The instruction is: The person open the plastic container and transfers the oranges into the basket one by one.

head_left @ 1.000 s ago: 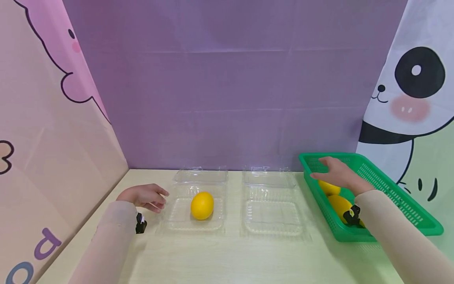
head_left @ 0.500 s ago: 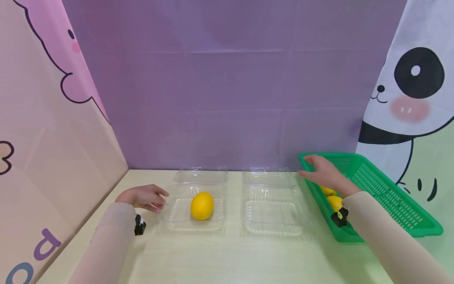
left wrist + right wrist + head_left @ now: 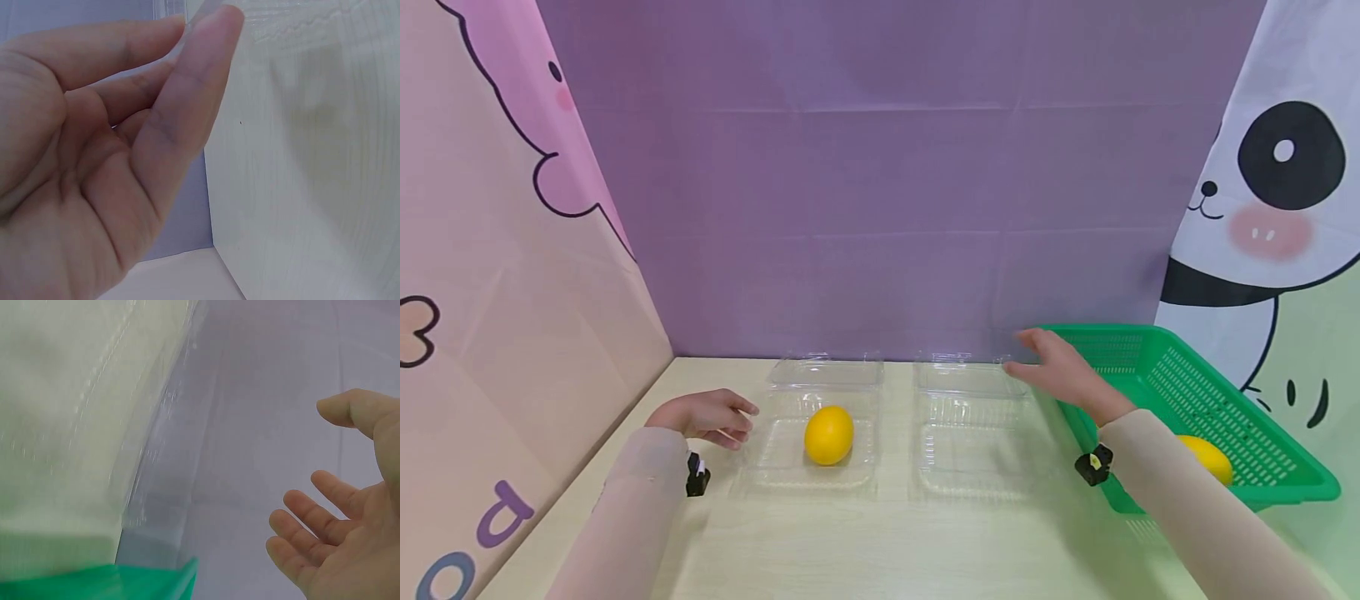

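My left hand [image 3: 707,417] hovers beside the left clear plastic clamshell box [image 3: 775,446], its fingers loosely bent. Nothing sits between the thumb and fingers of that hand [image 3: 119,125] in the left wrist view. A yellow lemon [image 3: 829,435] lies inside this box, whose lid is raised at the back. Above the gap between the right clear clamshell box [image 3: 973,450] and the green basket [image 3: 1217,400], my right hand [image 3: 1067,375] is held in the air. Seen from the right wrist, this hand [image 3: 350,544] is empty with fingers spread.
Another lemon [image 3: 1213,458] shows in the basket, partly behind my right sleeve [image 3: 1195,500]; the sleeve hides some of the basket. A purple cloth [image 3: 895,208] closes off the back of the pale table [image 3: 880,550]. Printed cloths stand at both sides.
My right hand has moved left, from over the basket to past its left rim, with nothing in it. The left hand and the lemon in the box have stayed put.
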### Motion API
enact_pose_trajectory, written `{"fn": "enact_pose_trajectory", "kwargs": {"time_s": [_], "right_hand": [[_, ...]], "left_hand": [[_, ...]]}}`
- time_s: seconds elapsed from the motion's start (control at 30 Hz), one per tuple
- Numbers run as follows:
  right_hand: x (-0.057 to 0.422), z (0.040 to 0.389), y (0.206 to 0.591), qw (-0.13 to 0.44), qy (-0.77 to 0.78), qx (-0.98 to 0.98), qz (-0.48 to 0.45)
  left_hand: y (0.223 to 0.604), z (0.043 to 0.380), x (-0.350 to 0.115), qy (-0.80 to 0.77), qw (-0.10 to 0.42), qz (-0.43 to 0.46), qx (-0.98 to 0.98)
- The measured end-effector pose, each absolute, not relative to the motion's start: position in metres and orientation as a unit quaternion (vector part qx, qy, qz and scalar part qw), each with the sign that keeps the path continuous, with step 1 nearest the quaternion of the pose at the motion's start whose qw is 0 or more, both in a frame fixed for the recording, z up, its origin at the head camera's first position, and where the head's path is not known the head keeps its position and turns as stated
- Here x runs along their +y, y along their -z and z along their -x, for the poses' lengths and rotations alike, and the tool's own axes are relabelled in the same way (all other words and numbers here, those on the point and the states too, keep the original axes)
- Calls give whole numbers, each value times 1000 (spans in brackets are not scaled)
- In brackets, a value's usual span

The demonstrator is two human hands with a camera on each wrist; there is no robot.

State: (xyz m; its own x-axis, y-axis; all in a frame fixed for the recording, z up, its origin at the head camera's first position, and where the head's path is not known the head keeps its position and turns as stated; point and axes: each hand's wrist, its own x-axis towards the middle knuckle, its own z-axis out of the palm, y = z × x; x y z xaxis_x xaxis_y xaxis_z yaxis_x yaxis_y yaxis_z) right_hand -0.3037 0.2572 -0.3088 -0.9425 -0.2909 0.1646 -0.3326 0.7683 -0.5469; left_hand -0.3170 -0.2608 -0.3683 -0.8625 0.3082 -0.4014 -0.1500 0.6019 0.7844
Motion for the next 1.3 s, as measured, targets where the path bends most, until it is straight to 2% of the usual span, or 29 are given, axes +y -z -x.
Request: {"fn": "enact_pose_trajectory", "kwargs": {"time_s": [0.4,1.3], "right_hand": [[221,309,321,52,-322,-925,-197],[152,308,343,3,-375,-906,-197]], "left_hand": [[367,316,-260,-444,258,-48,857],[364,318,-259,-428,267,-48,862]]}}
